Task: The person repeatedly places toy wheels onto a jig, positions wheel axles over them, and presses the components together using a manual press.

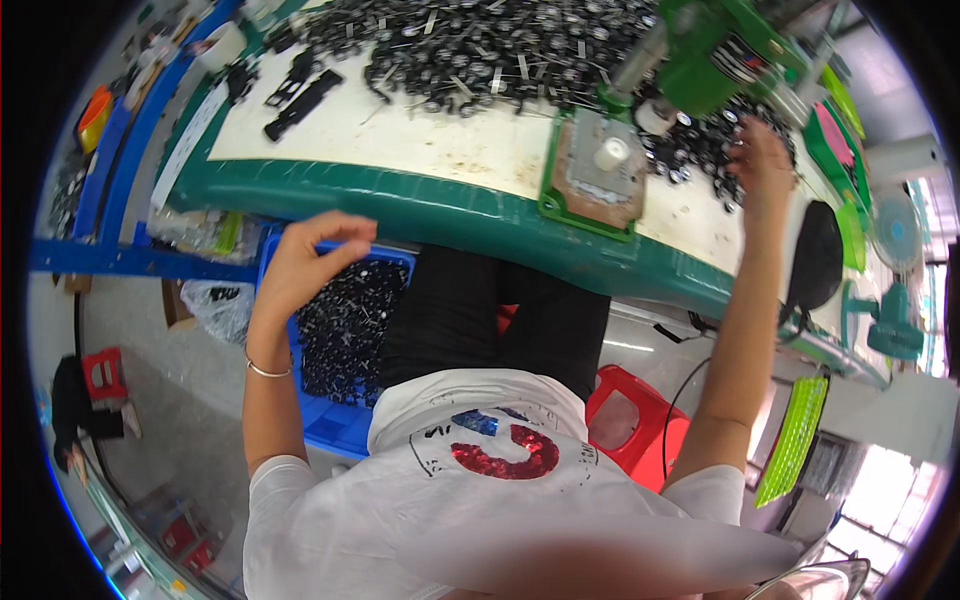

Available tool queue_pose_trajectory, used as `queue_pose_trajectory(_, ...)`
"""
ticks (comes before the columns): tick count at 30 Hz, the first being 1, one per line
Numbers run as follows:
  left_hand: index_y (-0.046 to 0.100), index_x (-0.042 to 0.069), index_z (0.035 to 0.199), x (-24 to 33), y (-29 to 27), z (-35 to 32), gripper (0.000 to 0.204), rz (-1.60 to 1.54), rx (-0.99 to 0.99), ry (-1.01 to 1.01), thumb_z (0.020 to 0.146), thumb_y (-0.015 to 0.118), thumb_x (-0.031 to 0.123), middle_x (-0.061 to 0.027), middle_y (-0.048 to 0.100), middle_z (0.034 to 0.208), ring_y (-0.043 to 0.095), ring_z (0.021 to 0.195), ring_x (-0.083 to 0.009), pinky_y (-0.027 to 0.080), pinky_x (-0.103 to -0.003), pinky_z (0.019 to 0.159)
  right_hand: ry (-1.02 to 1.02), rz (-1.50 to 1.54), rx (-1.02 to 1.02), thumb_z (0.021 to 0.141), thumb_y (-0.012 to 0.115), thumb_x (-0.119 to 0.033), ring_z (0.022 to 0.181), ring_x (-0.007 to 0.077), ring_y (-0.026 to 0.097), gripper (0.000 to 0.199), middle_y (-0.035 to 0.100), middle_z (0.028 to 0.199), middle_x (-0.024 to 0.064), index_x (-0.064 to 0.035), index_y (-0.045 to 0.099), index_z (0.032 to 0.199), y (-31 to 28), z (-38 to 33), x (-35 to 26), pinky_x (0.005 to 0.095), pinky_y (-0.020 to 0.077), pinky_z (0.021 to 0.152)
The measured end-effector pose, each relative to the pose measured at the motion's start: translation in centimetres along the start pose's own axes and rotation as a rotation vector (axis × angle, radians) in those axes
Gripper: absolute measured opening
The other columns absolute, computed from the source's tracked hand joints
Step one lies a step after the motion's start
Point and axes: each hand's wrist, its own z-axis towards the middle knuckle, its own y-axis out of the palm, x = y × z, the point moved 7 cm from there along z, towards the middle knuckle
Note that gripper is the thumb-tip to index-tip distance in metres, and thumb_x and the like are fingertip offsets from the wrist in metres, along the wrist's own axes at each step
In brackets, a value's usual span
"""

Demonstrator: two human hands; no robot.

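My left hand (312, 260) hovers above a blue bin (335, 425) of small black and silver parts, just in front of the table edge. Its thumb and fingers are apart, and nothing shows between them. My right hand (764, 160) reaches over a pile of small round black and silver parts (690, 150) to the right of a green bench press (715, 60). Its fingers are bent and spread, slightly blurred; whether they touch a part is not clear. On the press's base plate (590, 190) stands a white cylindrical piece (611, 153).
A large heap of black parts and metal strips (500, 50) covers the back of the table. Black strap-like pieces (303, 105) lie at the left. A green padded edge (400, 190) runs along the front. A red stool (625, 415) and a teal fan (895, 320) are at right.
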Motion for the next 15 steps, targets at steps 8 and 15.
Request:
queue_pose_trajectory(8,0.067,0.005,0.107,8.8,3.6,12.1,0.031,0.721,0.583,0.675,0.077,0.069,0.015,-0.0117,0.063,0.108,0.053,0.107,-0.0308,0.041,-0.039,0.096,-0.259,-0.476,-0.082,0.083,0.066,-0.013,0.083,0.0168,0.056,0.025,0.058,0.1,0.0077,-0.007,0.065,0.107,3.8,-6.6,5.0,0.0286,0.0462,0.073)
queue_pose_trajectory(15,0.068,0.006,0.095,9.6,4.8,15.2,0.024,0.522,0.624,0.612,0.073,0.071,0.013,-0.0076,0.066,0.091,0.053,0.097,-0.0304,0.042,-0.039,0.09,-0.324,-0.546,-0.067,0.082,0.067,-0.01,0.082,0.0201,0.057,0.024,0.058,0.095,0.0084,-0.0059,0.063,0.104,4.1,-6.6,4.0,0.032,0.0453,0.071)
